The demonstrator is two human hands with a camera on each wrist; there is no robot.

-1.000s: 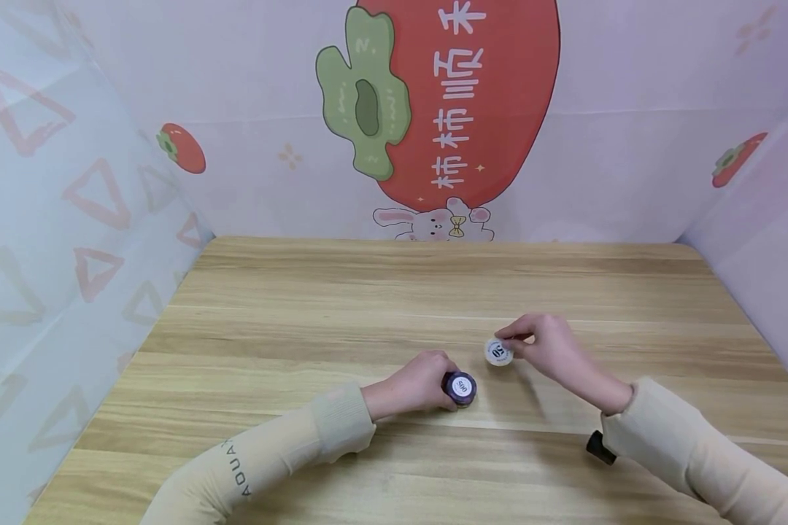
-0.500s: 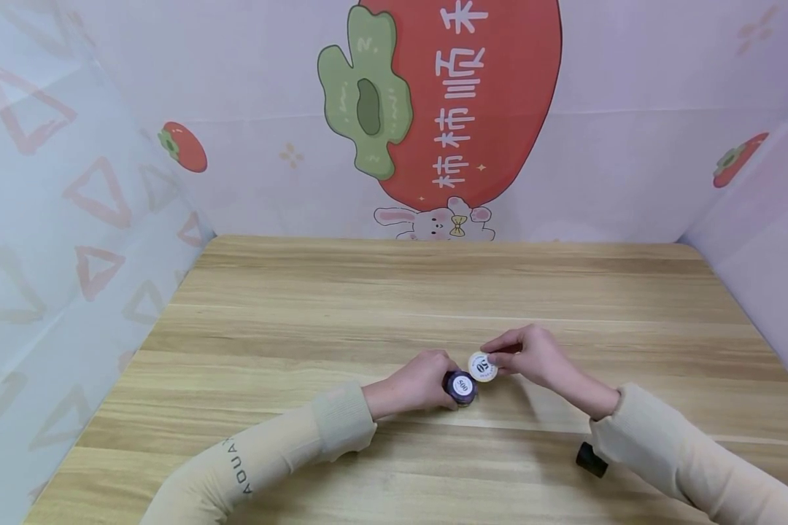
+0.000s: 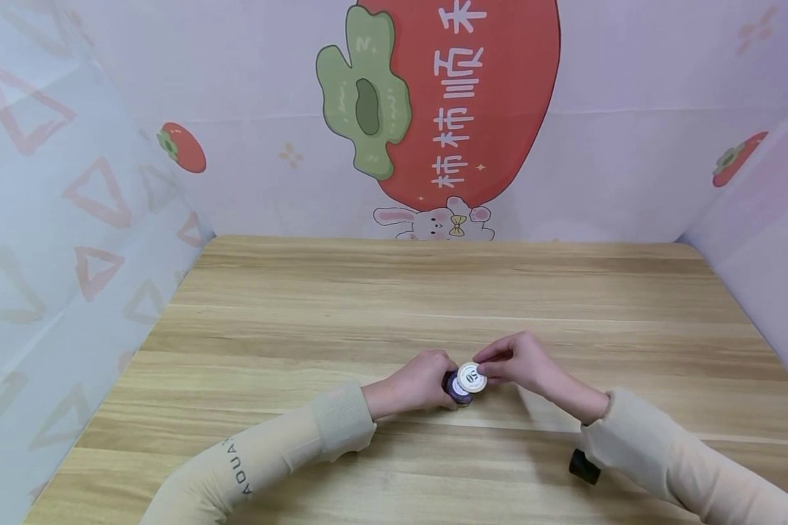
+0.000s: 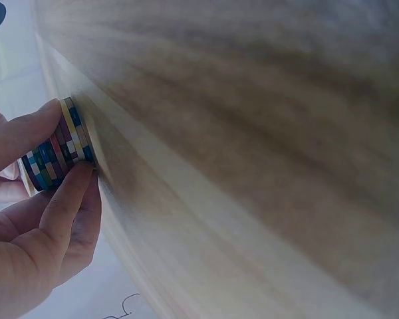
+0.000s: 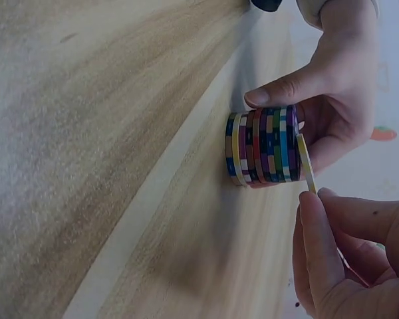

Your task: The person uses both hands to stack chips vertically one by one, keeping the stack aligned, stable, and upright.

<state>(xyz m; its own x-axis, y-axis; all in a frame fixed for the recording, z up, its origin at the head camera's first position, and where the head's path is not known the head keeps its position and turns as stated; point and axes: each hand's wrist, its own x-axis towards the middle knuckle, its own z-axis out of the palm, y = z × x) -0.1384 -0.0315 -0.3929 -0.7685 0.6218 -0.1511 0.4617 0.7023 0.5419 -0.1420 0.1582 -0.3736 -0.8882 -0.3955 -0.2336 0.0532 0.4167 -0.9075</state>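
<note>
Standing on the wooden table (image 3: 341,292) is a stack of poker chips (image 5: 263,146), striped in several colours at its sides. My left hand (image 3: 416,383) grips the stack from the left, thumb on one side and fingers on the other. Between thumb and fingers, my right hand (image 3: 528,368) pinches a pale poker chip (image 3: 470,378) marked 50 near its edge. In the head view that chip overlaps the stack's top, partly hiding the purple top chip. The right wrist view shows the pale chip tilted, its far edge right at the top chip.
A black device (image 3: 584,467) sits at the right sleeve (image 3: 657,437). Behind the table rises a pale wall (image 3: 249,73) printed with a large red persimmon (image 3: 499,131). More printed walls close off the left and right sides.
My right hand has moved left and towards me with the pale chip, from beside the stack to over its top. My left hand stays in place round the stack.
</note>
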